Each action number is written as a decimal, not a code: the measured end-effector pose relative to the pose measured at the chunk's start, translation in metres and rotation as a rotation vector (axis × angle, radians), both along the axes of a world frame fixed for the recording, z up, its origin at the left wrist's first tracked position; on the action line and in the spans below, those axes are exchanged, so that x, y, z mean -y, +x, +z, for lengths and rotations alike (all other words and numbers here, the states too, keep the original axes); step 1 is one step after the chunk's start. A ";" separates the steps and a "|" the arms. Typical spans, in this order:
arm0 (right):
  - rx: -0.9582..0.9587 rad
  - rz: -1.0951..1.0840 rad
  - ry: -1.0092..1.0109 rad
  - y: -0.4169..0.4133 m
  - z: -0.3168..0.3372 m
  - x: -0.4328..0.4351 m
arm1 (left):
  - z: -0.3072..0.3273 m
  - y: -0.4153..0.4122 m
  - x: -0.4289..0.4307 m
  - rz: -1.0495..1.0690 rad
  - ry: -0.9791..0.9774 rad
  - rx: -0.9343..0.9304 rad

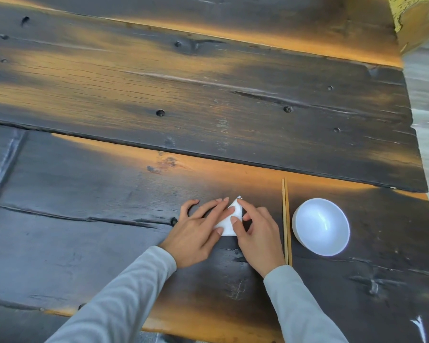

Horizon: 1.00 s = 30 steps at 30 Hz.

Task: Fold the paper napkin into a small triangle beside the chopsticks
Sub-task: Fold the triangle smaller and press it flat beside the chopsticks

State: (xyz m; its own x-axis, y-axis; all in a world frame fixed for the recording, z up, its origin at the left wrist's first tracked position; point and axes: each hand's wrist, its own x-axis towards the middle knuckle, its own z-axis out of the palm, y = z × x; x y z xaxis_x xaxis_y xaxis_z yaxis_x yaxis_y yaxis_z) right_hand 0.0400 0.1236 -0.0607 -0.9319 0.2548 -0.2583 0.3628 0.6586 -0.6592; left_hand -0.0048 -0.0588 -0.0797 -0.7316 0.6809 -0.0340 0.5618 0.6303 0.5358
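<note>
A white paper napkin [229, 222] lies on the dark wooden table [159, 100], folded into a small triangle with its tip pointing away from me. My left hand [198, 233] presses flat on its left side, fingers spread over the paper. My right hand [256, 237] rests on its right side, with the thumb and forefinger pinching the napkin's right edge near the tip. Both hands hide much of the napkin. A pair of light wooden chopsticks [286, 221] lies side by side just right of my right hand, pointing away from me.
A white bowl [321, 226] stands right of the chopsticks. The table's right edge runs close to the bowl, and its near edge is below my sleeves. A yellow-brown object [416, 18] sits at the far right corner.
</note>
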 end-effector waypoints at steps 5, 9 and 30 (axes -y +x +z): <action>-0.200 0.127 0.218 0.036 0.006 0.020 | -0.001 0.001 -0.002 0.031 0.008 -0.017; -0.095 0.288 0.346 0.061 -0.005 0.036 | 0.000 0.001 -0.002 0.026 -0.001 -0.025; 0.022 0.364 0.486 0.087 -0.031 0.020 | 0.002 -0.026 0.018 -0.308 -0.215 -0.052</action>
State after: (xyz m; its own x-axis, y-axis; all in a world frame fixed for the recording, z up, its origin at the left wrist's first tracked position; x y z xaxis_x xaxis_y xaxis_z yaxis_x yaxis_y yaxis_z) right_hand 0.1266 0.1036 -0.0912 -0.9770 0.0147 -0.2127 0.0682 0.9667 -0.2467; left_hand -0.0311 -0.0763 -0.0774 -0.4984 0.8505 -0.1682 0.7652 0.5228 0.3757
